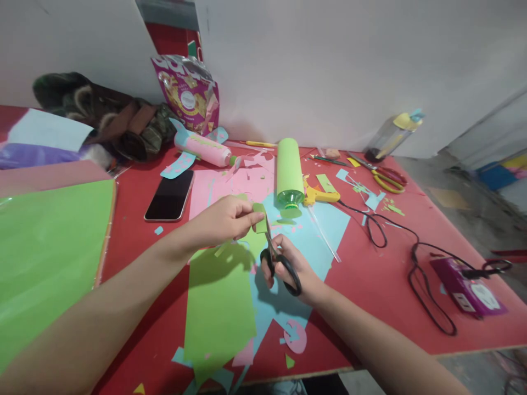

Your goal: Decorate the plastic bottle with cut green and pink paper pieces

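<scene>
My left hand [228, 220] pinches a small piece of green paper [260, 222] above the middle of the table. In my right hand [290, 266] is a pair of black-handled scissors [289, 274], with fingers through the loops. The blades point away from me and meet the right edge of the green piece. Beneath my hands lie a larger green paper sheet [220, 312] and a light blue sheet [284, 302]. Just beyond them lies a bottle wrapped in green paper [289, 170], its clear green neck towards me.
A yellow glue gun [321, 196] lies right of the bottle, its cable running to a purple power box [469, 288]. A phone [169, 196], a pink paper-wrapped bottle [206, 149], a snack bag [189, 96], red-and-yellow-handled scissors [389, 178] and paper scraps lie around.
</scene>
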### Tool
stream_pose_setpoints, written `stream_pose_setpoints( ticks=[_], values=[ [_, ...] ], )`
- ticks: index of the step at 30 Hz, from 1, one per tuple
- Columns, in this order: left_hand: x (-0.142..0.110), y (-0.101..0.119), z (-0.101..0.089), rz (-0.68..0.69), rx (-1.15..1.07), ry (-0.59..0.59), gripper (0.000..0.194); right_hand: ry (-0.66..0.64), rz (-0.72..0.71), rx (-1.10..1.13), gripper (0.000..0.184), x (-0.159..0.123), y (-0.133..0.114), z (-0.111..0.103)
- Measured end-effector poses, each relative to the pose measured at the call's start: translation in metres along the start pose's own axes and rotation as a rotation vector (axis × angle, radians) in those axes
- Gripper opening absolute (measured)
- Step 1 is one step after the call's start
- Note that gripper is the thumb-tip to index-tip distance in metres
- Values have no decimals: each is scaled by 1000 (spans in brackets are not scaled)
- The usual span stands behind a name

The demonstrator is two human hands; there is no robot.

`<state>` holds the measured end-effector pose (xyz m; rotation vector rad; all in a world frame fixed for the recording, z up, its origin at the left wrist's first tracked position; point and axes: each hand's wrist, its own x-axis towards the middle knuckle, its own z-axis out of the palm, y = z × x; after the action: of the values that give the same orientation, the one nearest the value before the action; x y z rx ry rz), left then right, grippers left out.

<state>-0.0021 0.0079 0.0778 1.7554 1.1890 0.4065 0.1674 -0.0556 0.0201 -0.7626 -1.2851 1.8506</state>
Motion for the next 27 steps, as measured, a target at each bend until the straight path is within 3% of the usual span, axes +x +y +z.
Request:
stream_pose_setpoints(
  ticks=[20, 27],
  values=[
    [1, 6, 8, 78, 61, -72, 35, 46, -9, -14, 46, 1, 0, 0],
    [1, 5, 10, 40, 33, -90, 34, 43, -38, -14, 44, 1, 1, -1]
  ],
)
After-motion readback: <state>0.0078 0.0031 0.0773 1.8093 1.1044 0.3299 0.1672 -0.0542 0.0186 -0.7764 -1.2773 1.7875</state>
